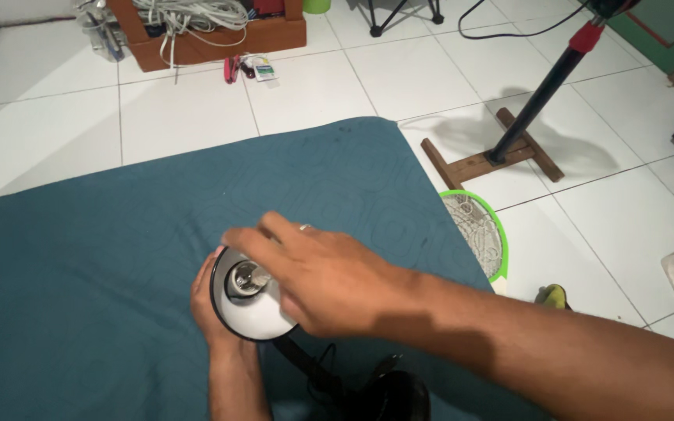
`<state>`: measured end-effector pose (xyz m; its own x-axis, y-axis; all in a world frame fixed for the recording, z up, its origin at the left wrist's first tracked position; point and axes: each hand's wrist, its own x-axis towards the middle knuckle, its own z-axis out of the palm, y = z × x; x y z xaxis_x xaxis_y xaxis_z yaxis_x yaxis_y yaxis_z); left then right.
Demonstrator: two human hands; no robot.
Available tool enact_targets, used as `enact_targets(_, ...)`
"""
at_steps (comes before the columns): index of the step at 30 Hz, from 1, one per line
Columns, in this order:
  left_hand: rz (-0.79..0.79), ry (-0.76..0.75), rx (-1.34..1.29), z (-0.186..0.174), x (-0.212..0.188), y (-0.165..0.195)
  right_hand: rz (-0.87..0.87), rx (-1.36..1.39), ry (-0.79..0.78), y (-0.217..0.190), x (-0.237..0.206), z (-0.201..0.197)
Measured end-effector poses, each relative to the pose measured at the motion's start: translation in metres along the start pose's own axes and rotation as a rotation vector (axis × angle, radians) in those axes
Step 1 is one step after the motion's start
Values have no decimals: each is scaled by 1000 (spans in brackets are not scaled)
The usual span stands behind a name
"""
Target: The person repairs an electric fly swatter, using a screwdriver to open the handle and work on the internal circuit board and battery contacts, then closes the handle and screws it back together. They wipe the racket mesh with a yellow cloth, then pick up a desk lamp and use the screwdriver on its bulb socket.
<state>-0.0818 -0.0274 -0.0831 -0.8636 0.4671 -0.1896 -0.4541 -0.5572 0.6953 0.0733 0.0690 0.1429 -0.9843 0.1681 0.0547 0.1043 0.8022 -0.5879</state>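
The left hand (211,312) cups the black shade of a desk lamp (253,308) from below and behind, fingers closed round its rim; the shade's white mouth faces up, with the metal socket (245,278) at its centre; the right hand (317,273) reaches across from the right, fingers loosely curled directly over that socket, and whether they pinch anything I cannot tell; the lamp's neck runs down toward its black base (395,396). All of it rests on a teal quilted mattress (103,257); beyond lie white floor tiles (306,86), a green mesh swatter (477,230) and a wooden stand foot (493,156).
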Motion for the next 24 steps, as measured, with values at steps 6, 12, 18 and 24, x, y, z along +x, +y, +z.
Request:
enact_targets(6,-18,-13,-7,-2,4,-2,-2,-29,70,6,-5,6)
enact_targets(12,-34,-30,-7,-6,2,-2,-18,390,308,25,-21,11)
enact_targets(18,-74,35,-51,6,-6,2,189,821,526,61,-36,1)
enact_targets(24,-108,-121,-88,21,-19,15,232,1138,531,45,-40,-11)
